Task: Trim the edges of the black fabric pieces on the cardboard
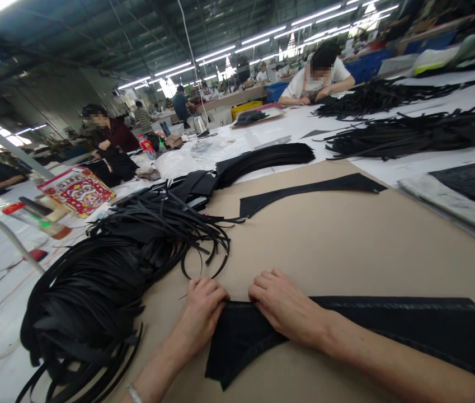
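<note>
A long black fabric piece (413, 324) lies in front of me, with a faint pale line along its top edge and a curved lower edge. At its left end, my left hand (206, 308) pinches the upper corner with curled fingers. A little to the right, my right hand (281, 308) has its fingers bent over the same top edge, thumb side hidden. Just left of my hands lies a heap of thin black strips (90, 291). Farther up the board is a single curved black piece (313, 190).
A tan board (371, 240) covers the near table. Beyond it are a stack of curved black pieces (271, 159) and bundles of black strips (413, 134). To the left stand a red printed box (80, 190) and a glue brush (55, 228). Co-workers sit at the far tables.
</note>
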Demonstrator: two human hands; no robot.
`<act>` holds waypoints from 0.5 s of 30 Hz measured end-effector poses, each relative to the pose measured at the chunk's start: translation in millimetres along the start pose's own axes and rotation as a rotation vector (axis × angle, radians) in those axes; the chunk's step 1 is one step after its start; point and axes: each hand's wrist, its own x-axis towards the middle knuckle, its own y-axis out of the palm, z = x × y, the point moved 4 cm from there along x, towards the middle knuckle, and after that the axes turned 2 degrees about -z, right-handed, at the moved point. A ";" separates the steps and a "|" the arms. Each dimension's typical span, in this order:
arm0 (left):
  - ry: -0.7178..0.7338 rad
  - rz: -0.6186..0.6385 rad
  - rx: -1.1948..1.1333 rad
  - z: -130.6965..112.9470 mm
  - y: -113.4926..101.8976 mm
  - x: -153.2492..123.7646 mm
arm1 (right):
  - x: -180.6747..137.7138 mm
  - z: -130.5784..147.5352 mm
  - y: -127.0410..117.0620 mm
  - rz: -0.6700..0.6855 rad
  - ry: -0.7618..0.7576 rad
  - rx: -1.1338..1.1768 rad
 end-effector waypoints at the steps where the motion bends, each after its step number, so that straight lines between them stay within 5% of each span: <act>1: 0.028 -0.021 0.021 -0.3 1.4 -1.9 | -1.2 0.5 0.4 -0.006 -0.027 -0.020; 15: 0.473 -0.356 0.460 -13.7 11.4 -28.5 | -10.7 8.3 16.3 -0.094 -0.189 -0.206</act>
